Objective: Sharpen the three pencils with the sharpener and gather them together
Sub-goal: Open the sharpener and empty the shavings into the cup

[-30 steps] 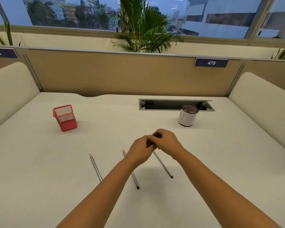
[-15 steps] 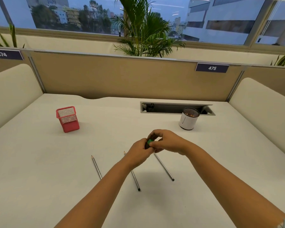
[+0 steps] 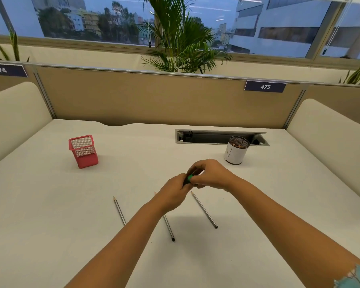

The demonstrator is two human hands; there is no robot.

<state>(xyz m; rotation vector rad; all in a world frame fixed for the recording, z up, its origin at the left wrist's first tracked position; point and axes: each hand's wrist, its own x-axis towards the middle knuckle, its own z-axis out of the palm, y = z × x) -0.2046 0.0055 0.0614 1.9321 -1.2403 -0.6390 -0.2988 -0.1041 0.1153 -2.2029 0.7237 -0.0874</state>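
White desk (image 3: 50,204): both hands, left hand (image 3: 173,194) and right hand (image 3: 210,174), pinch the green sharpener (image 3: 189,179); nearest pencil (image 3: 204,209) lies just below-right, tip pointing far-left.

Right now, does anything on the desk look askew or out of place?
Only the red mesh pen holder at left looks tipped, leaning rather than standing square. The three grey pencils lie apart on the white desk, not gathered.
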